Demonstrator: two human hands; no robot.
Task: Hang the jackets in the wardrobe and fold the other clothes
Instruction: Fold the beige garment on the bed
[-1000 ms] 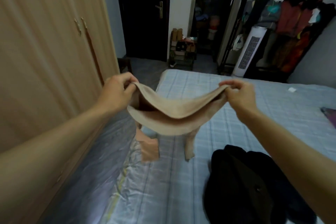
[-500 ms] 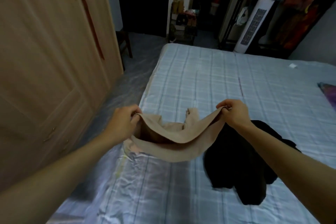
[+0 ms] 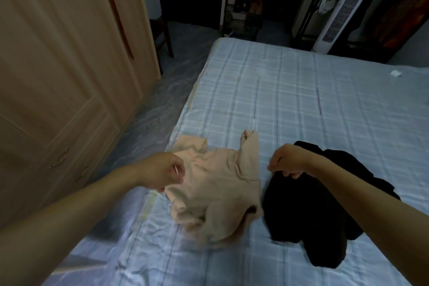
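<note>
A beige garment (image 3: 216,188) lies crumpled on the near left part of the bed (image 3: 290,100), its near edge blurred. My left hand (image 3: 166,170) hovers at the garment's left edge with its fingers curled, and I see nothing gripped in it. My right hand (image 3: 287,161) is also curled, apart from the beige garment and just over the top of a black garment (image 3: 308,211), which lies in a heap to the right. The wooden wardrobe (image 3: 69,65) stands on the left with its doors closed.
A strip of grey floor (image 3: 151,118) runs between wardrobe and bed. A white tower fan (image 3: 341,9), a rack of hanging clothes (image 3: 404,7) and a small shelf (image 3: 243,16) stand beyond the bed's far end. A small white scrap (image 3: 395,73) lies on the sheet.
Both hands lowered the stretched beige garment to the bed and let it go; it now lies on the sheet. The right hand moved off toward the black garment, and the view tilted down.
</note>
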